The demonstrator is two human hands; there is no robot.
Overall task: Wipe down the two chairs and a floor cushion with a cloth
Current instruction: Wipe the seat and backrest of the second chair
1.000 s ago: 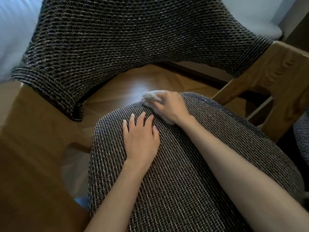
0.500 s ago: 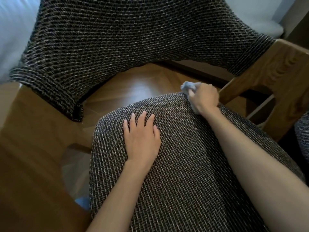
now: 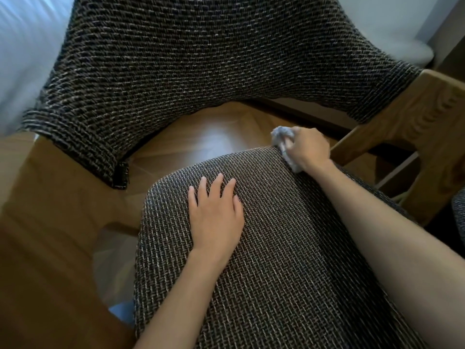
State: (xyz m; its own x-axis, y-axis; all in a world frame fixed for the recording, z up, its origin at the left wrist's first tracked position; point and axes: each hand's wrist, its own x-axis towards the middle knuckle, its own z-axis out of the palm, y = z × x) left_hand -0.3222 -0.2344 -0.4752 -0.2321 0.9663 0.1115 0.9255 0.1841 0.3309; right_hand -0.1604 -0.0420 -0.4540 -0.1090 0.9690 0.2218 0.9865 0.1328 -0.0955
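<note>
— Where's the cloth (image 3: 282, 135)?
— Centre right of the frame, crumpled in the right hand (image 3: 310, 150), which grips it at the far edge of the chair's woven seat cushion (image 3: 289, 268).
— And the left hand (image 3: 216, 217)?
— Mid-frame, lying flat on the cushion, fingers straight.

Gap behind seat (image 3: 276, 260) open — backrest (image 3: 201, 59) above, armrest (image 3: 415, 117) seemingly near right.
</note>
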